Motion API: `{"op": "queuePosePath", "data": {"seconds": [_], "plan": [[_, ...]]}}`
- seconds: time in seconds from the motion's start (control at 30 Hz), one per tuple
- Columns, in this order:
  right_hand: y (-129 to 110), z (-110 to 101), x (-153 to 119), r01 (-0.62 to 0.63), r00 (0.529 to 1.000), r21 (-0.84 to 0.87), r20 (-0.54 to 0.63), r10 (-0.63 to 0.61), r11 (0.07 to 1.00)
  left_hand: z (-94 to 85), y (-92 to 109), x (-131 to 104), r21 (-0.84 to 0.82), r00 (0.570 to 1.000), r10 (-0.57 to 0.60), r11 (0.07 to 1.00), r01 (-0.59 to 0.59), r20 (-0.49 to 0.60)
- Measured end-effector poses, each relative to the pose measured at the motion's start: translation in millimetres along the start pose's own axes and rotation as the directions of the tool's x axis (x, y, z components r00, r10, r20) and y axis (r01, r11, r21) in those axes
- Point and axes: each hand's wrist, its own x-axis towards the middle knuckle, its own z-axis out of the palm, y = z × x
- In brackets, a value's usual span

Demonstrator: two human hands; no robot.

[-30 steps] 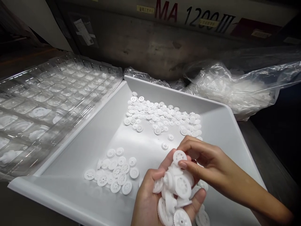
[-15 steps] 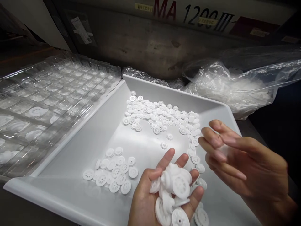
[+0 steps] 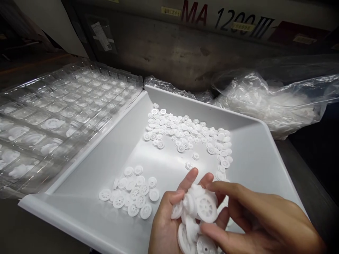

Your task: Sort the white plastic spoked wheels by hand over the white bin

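Note:
A heap of white plastic gears [image 3: 206, 209] fills my left hand [image 3: 165, 218], palm up, its fingers curled around them above the grey tray [image 3: 87, 215]. My right hand [image 3: 254, 215] reaches in from the right, thumb and forefinger on either side of the gears at the heap's edge; its other fingers are partly hidden. Below and left of my hands lies a small group of loose gears [image 3: 134, 197]. A larger spread of gears [image 3: 185, 128] covers the tray's far side and runs down its right side, partly behind my right hand.
To the left stands a clear plastic blister tray [image 3: 70, 97] with many pockets; white parts sit in several near ones. A clear plastic bag [image 3: 275, 102] of white parts lies behind the tray on the right. A machine panel [image 3: 159, 46] rises at the back.
My right hand has moved left and down, from beside the heap onto the gears in my left hand. The whole view has shifted slightly.

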Motion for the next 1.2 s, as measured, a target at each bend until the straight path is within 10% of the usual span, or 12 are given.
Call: {"op": "queuePosePath", "data": {"seconds": [0.3, 0.67, 0.73, 0.83, 0.9, 1.2], "plan": [[1.6, 4.5, 1.2, 0.139, 0.986, -0.050, -0.084, -0.143, 0.989, -0.8, -1.0, 1.8, -0.003, 1.000, 0.018, 1.000, -0.018, -0.008], [-6.2, -5.5, 11.0, -0.250, 0.946, 0.403, -0.092, 0.311, 0.880, 6.6, 0.3, -1.0, -0.082, 0.987, 0.025, 0.996, -0.038, -0.160], [-2.5, -9.2, 12.9, -0.366, 0.908, 0.588, 0.057, 0.415, 0.721, 6.8, 0.1, -1.7, -0.077, 0.986, 0.031, 0.996, -0.044, -0.163], [7.9, -22.0, 17.5, -0.519, 0.836, 0.826, 0.436, 0.332, 0.220, 5.5, 0.2, -2.0, -0.043, 0.988, 0.022, 0.999, -0.029, -0.155], [14.7, -30.4, 22.3, -0.481, 0.851, 0.875, 0.450, 0.272, 0.058, 4.2, 0.6, -1.9, -0.023, 0.990, 0.020, 0.999, -0.023, -0.142], [12.2, -22.6, 27.1, -0.448, 0.860, 0.801, 0.264, 0.437, 0.398, 7.3, 0.5, -3.4, 0.009, 0.988, 0.026, 1.000, -0.025, -0.154]]}}
